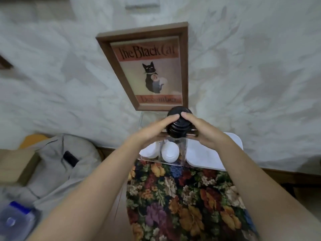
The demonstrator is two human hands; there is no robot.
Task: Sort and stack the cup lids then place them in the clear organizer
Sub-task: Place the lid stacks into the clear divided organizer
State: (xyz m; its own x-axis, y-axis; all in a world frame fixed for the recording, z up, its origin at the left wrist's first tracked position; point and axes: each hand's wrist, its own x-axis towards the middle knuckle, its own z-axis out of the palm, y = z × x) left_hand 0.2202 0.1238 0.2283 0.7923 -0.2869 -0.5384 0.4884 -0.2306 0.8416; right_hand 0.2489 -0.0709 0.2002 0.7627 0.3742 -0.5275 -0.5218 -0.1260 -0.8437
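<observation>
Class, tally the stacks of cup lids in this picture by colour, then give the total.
black lid stack: 1, gripped by the left hand and right hand
white lid stacks: 2, in the clear organizer
Total: 3

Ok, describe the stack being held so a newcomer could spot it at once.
Find the framed Black Cat poster on the wall; below it a clear organizer stands at the far edge of the floral cloth. Above it, the left hand and right hand hold a stack of black lids. It is the only dark stack; the organizer holds white lids.
</observation>
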